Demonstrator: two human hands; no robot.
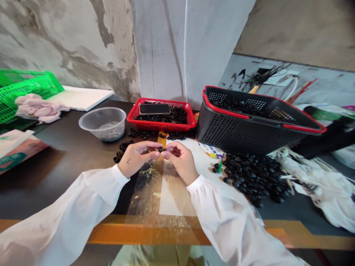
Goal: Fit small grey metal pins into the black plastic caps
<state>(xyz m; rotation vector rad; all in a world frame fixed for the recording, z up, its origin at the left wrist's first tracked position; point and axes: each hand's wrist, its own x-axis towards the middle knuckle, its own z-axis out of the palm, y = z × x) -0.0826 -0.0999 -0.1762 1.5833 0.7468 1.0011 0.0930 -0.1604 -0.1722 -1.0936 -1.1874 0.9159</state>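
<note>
My left hand (136, 157) and my right hand (181, 159) meet at the middle of the table, both with fingers pinched on a small black part (161, 149) between them. Beneath my right hand lies a white sheet (174, 195). Several black round parts (122, 149) are beside my left hand. A large heap of black round parts (252, 175) spreads to the right. Behind my hands, a red basket (177, 128) holds small black parts, with a phone (154, 109) lying on top. Small shiny pieces fill part of a clear plastic bowl (88, 123).
A black basket with red handles (227, 129) stands at the back right, near white cloth (324, 188). On the left are a green crate (52, 87), a pink cloth (37, 107), a white foam board (85, 96) and a tissue pack (22, 151).
</note>
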